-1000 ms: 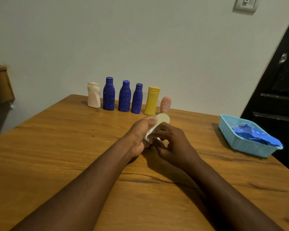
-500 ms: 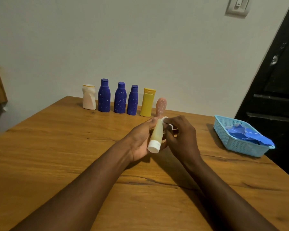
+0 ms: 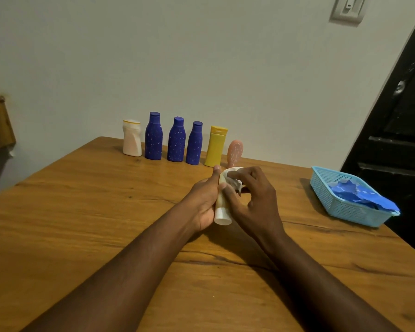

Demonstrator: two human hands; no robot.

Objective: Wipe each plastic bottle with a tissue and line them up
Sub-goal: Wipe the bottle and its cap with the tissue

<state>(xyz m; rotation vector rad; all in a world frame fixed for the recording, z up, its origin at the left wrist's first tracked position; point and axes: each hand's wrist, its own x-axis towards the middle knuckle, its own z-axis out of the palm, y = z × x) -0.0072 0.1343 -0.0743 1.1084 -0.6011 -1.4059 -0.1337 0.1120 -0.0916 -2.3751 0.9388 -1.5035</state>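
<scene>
there is just one view, from a camera on the person's head. it looks forward and down at the table [image 3: 82, 212], which fills the lower half. the left hand [image 3: 203, 200] and right hand [image 3: 256, 202] are close, mid frame. the wall [image 3: 201, 56] is far, up top.

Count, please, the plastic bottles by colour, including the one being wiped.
White bottle: 1
Blue bottles: 3
Yellow bottle: 1
Pink bottle: 1
Pale yellow bottle, held in the left hand while the right hand presses the tissue on it: 1
Total: 7
</scene>
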